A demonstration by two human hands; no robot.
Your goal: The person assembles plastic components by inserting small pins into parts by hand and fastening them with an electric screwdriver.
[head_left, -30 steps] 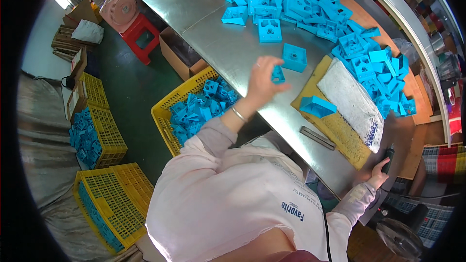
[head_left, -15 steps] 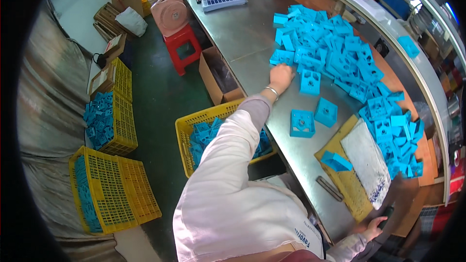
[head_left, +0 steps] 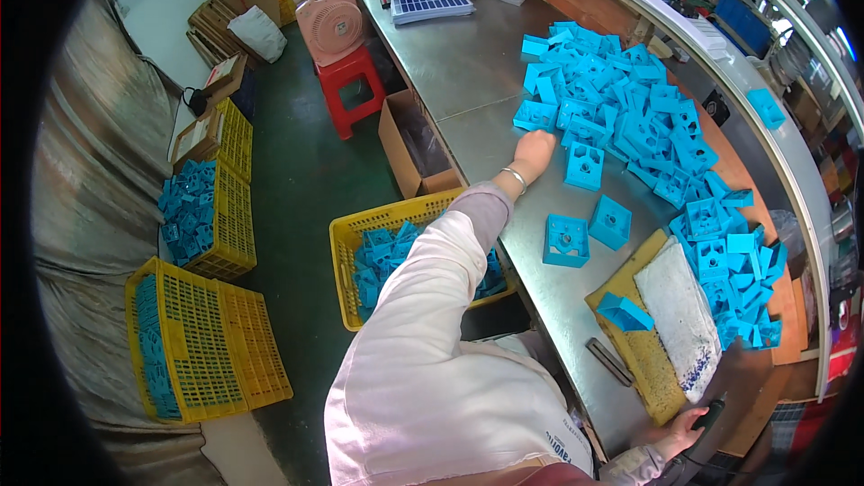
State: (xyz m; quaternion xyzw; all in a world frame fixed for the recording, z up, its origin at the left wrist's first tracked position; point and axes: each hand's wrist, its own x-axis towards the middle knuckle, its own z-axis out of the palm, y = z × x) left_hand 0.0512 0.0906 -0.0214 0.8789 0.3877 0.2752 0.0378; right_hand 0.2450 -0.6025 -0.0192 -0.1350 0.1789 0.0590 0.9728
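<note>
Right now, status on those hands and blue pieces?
Left hand beside a blue piece near the pile, grip hidden. Right hand around a dark handle. Loose blue pieces, yellow pad between hands.

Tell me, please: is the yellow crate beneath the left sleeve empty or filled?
Not empty: blue parts show inside the yellow crate on both sides of the left sleeve; how full, I cannot tell.

Blue parts (head_left: 639, 133) on metal table (head_left: 468, 63)
</note>
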